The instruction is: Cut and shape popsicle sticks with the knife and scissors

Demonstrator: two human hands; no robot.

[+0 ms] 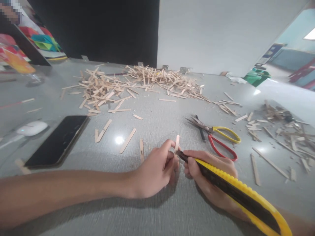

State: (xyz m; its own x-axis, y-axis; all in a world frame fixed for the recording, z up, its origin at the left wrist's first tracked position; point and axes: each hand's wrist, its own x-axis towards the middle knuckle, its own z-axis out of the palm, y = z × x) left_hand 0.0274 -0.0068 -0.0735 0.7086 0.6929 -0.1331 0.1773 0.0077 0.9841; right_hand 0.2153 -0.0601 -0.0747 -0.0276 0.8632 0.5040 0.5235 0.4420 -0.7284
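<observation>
My left hand [157, 167] is closed, pinching a small wooden craft stick [177, 141] whose rounded end points up and away. In my right hand [211, 173] lies a yellow and black utility knife [236, 193], its front end against the stick by my left fingertips. The blade itself is too small to make out. Just beyond my right hand rest scissors [209, 128] with one yellow and one red handle, lying across a dark pen-like rod [202, 132]. A loose craft stick [141, 150] lies close to my left hand.
Heaps of craft sticks [103, 87] spread along the back, before a black and white panel [221, 32]. Offcuts [292, 141] litter the right side. A phone [59, 141], a white mouse [33, 127] and a bottle [18, 62] are at left; a green bin [257, 77] stands far right.
</observation>
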